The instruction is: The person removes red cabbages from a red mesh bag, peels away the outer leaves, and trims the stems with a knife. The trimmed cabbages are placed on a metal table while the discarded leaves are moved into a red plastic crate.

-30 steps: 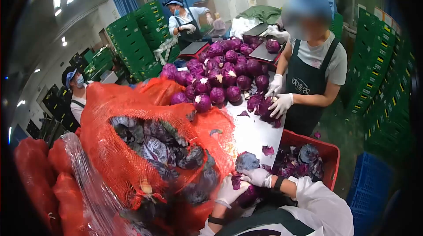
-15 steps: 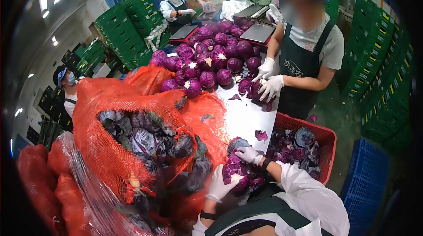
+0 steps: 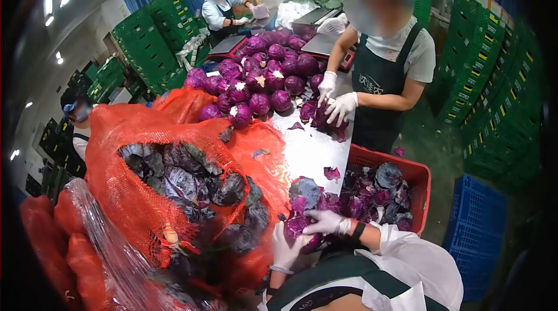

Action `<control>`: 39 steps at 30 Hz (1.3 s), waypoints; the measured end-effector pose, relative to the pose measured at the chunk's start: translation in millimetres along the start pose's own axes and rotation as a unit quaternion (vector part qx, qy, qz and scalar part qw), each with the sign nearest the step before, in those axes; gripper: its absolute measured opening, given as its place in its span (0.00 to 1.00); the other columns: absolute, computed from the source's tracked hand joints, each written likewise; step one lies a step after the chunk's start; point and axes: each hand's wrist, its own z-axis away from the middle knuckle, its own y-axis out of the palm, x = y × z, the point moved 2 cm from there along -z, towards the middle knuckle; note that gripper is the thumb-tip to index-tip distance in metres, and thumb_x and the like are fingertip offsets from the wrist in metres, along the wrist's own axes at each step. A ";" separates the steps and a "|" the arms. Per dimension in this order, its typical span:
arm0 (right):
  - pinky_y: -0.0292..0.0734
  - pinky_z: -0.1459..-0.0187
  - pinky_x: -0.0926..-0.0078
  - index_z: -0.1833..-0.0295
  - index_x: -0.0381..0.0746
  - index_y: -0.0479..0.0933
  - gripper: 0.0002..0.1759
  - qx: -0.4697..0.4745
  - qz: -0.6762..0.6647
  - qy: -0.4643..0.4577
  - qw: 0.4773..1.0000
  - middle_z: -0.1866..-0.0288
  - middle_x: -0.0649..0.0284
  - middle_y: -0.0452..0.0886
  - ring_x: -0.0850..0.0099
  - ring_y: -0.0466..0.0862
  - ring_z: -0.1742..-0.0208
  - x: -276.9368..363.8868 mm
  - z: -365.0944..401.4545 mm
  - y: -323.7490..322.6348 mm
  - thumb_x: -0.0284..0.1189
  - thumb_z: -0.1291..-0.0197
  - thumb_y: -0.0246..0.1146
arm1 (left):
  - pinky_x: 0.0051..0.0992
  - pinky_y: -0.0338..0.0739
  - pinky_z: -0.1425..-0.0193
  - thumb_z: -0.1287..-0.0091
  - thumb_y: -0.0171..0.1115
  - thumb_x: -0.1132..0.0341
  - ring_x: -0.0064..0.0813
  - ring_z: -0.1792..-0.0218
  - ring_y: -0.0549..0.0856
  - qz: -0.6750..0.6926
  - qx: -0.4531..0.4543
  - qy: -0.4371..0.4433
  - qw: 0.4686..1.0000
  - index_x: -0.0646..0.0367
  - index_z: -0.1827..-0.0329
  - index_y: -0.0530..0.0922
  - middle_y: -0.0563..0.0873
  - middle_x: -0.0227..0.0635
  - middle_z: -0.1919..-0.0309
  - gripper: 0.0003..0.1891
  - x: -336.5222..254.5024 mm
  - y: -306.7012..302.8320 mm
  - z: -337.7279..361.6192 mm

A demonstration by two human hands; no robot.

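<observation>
Near the table's edge my left hand (image 3: 287,247), in a white glove, holds a purple cabbage (image 3: 297,225) from the left. From the right, my right hand (image 3: 324,222), also gloved, presses its curled fingers on the same cabbage. Loose purple and grey outer leaves (image 3: 306,190) lie just beyond the hands. An open red mesh sack (image 3: 125,166) of untrimmed cabbages (image 3: 185,183) is to the left. On the white table (image 3: 302,151), a torn leaf (image 3: 332,173) lies beyond the hands.
A pile of cabbages (image 3: 256,81) covers the far table. Across from me a co-worker (image 3: 381,78) handles another cabbage. The red crate (image 3: 423,195) of leaves stands at right, beside blue crates (image 3: 476,229). Green crates (image 3: 476,73) are stacked behind. Two more people are further off.
The view has shifted slightly, so the scene sits further left. My right hand has moved from the outer leaves onto the cabbage, beside my left hand.
</observation>
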 end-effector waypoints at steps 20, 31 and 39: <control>0.78 0.61 0.58 0.36 0.36 0.66 0.28 -0.038 0.120 -0.045 0.991 0.62 0.40 0.80 0.49 0.83 0.63 -2.8 7.3 13.8 0.36 0.40 0.56 | 0.41 0.60 0.32 0.42 0.67 0.55 0.50 0.38 0.68 0.071 -0.033 -0.053 0.996 0.67 0.37 0.66 0.70 0.54 0.40 0.35 16.9 -1.6 -18.2; 0.78 0.62 0.54 0.32 0.31 0.58 0.36 0.015 0.154 -0.002 0.988 0.66 0.41 0.81 0.48 0.83 0.66 -0.7 3.0 10.2 0.41 0.42 0.53 | 0.40 0.57 0.30 0.37 0.61 0.60 0.49 0.34 0.64 -0.009 0.014 -0.050 0.999 0.64 0.33 0.62 0.64 0.54 0.36 0.32 6.0 4.0 -13.9; 0.74 0.78 0.76 0.48 0.36 0.73 0.16 -0.145 -0.087 0.087 0.982 0.74 0.65 0.78 0.79 0.76 0.81 -88.5 -20.3 20.2 0.21 0.44 0.56 | 0.34 0.57 0.29 0.35 0.61 0.60 0.42 0.34 0.65 0.196 0.056 -0.100 0.974 0.66 0.34 0.64 0.66 0.50 0.36 0.30 51.5 -7.2 -30.0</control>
